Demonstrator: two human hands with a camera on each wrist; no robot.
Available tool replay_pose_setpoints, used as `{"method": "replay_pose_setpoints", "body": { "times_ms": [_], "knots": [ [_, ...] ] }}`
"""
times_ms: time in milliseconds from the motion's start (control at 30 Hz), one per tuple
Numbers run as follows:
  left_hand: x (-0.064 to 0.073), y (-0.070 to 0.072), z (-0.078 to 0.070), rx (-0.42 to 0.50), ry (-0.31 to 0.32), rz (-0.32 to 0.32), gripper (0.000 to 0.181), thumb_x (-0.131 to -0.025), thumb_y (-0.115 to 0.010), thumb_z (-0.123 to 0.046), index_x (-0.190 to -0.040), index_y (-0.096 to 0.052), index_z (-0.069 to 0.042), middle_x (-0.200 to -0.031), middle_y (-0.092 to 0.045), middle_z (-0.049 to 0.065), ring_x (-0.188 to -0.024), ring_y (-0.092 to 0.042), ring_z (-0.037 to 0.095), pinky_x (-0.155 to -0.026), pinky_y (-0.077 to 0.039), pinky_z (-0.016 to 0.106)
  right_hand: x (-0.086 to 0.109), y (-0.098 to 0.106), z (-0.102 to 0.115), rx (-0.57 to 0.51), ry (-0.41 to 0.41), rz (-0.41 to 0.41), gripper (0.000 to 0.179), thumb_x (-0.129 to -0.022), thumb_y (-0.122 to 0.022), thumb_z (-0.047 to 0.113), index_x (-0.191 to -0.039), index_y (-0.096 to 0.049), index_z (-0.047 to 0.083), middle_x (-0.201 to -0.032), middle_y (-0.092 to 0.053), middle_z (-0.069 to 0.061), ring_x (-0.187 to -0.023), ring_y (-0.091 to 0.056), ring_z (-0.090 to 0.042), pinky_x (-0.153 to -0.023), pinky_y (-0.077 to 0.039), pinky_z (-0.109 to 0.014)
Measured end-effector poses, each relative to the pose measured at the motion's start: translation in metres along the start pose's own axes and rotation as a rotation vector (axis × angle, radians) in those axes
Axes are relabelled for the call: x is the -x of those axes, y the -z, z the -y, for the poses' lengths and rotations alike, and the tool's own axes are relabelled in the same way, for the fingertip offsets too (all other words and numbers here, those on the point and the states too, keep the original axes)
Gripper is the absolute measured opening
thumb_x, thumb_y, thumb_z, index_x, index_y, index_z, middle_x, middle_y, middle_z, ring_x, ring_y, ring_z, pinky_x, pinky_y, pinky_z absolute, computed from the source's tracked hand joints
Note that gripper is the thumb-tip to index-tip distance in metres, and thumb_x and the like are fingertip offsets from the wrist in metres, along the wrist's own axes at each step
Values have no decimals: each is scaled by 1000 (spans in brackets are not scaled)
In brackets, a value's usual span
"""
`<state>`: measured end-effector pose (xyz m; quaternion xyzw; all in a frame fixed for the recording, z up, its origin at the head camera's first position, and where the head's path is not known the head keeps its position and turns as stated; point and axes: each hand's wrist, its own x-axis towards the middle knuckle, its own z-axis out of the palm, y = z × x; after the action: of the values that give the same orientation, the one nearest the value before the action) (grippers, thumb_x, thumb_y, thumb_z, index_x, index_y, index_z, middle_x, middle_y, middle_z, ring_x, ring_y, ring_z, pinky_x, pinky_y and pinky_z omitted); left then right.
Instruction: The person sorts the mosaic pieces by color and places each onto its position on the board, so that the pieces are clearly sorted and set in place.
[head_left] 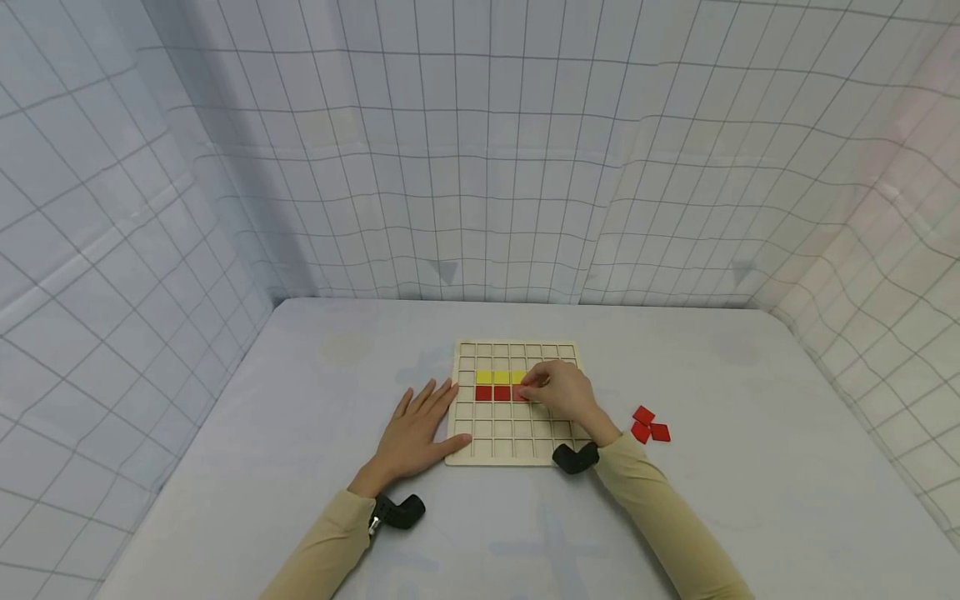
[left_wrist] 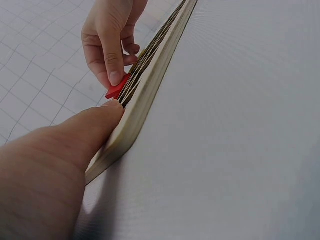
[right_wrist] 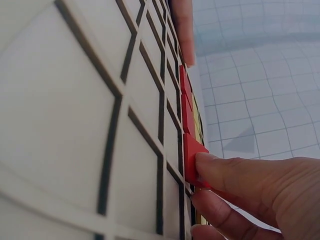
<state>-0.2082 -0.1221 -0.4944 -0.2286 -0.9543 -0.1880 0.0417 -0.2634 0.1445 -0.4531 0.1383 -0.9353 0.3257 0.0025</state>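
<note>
A pale wooden grid board (head_left: 495,450) lies flat on the table. In its cells sits a row of yellow square tiles (head_left: 484,377), with red tiles (head_left: 483,393) in the row just nearer. My right hand (head_left: 562,390) pinches a red tile (right_wrist: 191,159) between thumb and fingers, tilted at the third cell of the red row. The thumb lies on the tile's face in the right wrist view. My left hand (head_left: 414,433) rests spread at the board's left edge, its thumb (left_wrist: 95,125) over the rim and its fingertips along the side.
Three loose red tiles (head_left: 650,427) lie on the white table (head_left: 360,342) to the right of the board, beside my right forearm. Black wrist cameras (head_left: 405,511) sit on both wrists. White grid-patterned curtains (head_left: 480,167) enclose the table at the back and sides.
</note>
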Motion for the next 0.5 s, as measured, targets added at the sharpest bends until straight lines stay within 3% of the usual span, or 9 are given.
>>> {"method": "replay_pose_setpoints", "body": {
  "times_ms": [500],
  "knots": [
    [0, 0, -1, -7, 0, -3, 84, -88, -51, -62, -150, -29, -10, -154, -25, 5, -142, -13, 26, -112, -4, 50, 1, 0, -1, 9, -12, 20, 11, -78, -80, 25, -78, -71, 19, -73, -63, 11, -67, -56, -9, -58, -44, -29]
  ]
}}
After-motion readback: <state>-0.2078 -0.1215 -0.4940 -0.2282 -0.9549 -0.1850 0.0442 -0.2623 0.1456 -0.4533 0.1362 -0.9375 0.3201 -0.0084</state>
